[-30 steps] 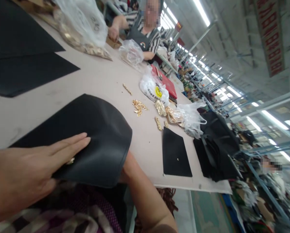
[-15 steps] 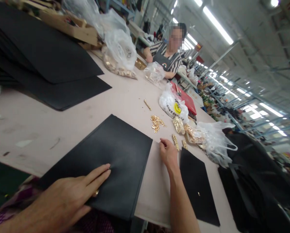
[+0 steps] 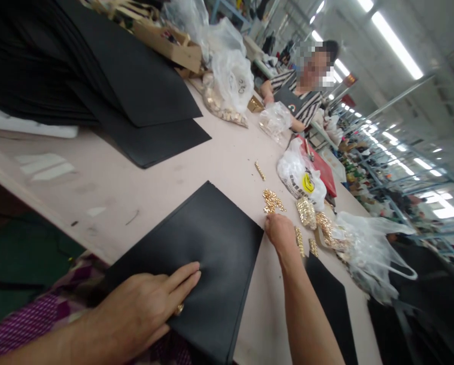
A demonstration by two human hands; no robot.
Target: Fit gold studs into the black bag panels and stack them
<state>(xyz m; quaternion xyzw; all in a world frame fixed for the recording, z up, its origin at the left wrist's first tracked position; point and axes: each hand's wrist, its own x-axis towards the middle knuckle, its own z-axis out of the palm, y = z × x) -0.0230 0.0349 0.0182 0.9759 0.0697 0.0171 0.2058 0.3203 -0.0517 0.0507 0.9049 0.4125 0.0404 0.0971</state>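
Note:
A black leather-like panel (image 3: 211, 228) lies in front of me on the pale table. My left hand (image 3: 150, 301) rests flat on it, fingers stretched out; a small gold-coloured thing, a ring or a fitting, shows by a finger. Beyond the panel's right corner, my right hand (image 3: 280, 230) is at the near edge of a loose pile of small gold metal pieces (image 3: 271, 199). Its fingers are curled together, and their tips are mostly hidden, so what they pinch cannot be made out.
Stacked black panels (image 3: 150, 91) lie at the left. Short rows of gold pieces (image 3: 300, 241), a white plastic bag (image 3: 301, 172) and another black panel (image 3: 331, 299) are at the right. Across the table sits a person (image 3: 299, 96) in a striped top.
My right hand has moved forward to the near edge of the gold pile. My left hand stays flat on the panel. The view has turned left, shifting the scene rightward.

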